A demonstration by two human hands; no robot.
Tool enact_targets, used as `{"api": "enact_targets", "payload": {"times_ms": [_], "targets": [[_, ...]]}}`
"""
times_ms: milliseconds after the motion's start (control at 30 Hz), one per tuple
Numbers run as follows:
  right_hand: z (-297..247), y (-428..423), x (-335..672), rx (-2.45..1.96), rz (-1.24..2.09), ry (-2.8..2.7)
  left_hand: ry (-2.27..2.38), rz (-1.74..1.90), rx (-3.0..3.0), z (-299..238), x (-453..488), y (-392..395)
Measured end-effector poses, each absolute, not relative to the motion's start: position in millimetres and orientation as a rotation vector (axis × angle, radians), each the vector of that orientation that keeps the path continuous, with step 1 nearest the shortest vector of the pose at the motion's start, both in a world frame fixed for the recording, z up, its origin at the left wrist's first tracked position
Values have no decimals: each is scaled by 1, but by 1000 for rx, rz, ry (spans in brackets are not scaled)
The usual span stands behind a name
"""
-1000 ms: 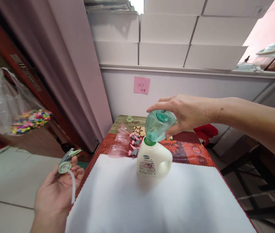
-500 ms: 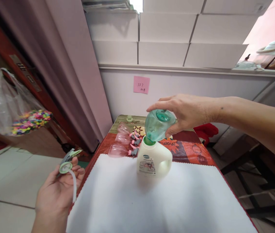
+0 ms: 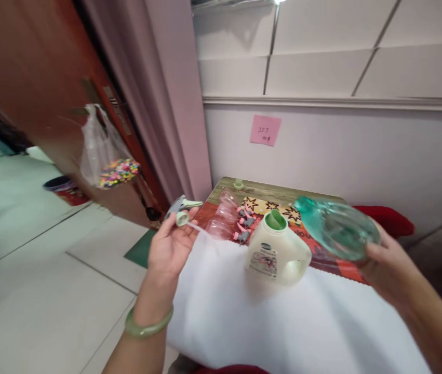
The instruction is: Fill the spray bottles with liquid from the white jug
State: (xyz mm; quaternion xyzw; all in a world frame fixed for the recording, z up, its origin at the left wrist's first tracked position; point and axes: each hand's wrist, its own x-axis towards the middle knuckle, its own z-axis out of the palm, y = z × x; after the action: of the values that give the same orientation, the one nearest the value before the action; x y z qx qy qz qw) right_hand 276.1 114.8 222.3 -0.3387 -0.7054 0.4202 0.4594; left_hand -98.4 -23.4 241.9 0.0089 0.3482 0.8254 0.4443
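My right hand (image 3: 390,265) grips a clear green bottle (image 3: 335,227), held on its side to the right of a white jug (image 3: 277,255). The jug stands upright on a white cloth (image 3: 283,322) with its green mouth uncovered. My left hand (image 3: 170,246) is raised at the table's left edge and pinches a green-and-grey spray head (image 3: 184,210) with a thin clear tube hanging from it. A green bangle sits on that wrist.
Several clear pink spray bottles (image 3: 230,218) lie behind the jug on a red patterned table cover (image 3: 337,267). A small green cap (image 3: 238,183) sits at the table's back edge. A bag of coloured beads (image 3: 107,156) hangs on the door at left. A pink note (image 3: 265,130) is stuck on the wall.
My right hand has lifted the green bottle off the jug's mouth and swung it right, tipping it onto its side. My left hand rose toward the table. The view turned left.
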Motion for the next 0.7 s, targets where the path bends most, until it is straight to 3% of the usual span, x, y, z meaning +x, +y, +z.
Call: {"api": "enact_targets", "payload": {"times_ms": [100,400,700], "targets": [[169,75,261,-767,1278,-1509,852,2030,55,246,-84,-11],[151,4,233,-820,836,-1572,851,2119,231,261,-62,4],[131,-8,220,-836,748,-1532,832,2171,292,267,-50,4]]}}
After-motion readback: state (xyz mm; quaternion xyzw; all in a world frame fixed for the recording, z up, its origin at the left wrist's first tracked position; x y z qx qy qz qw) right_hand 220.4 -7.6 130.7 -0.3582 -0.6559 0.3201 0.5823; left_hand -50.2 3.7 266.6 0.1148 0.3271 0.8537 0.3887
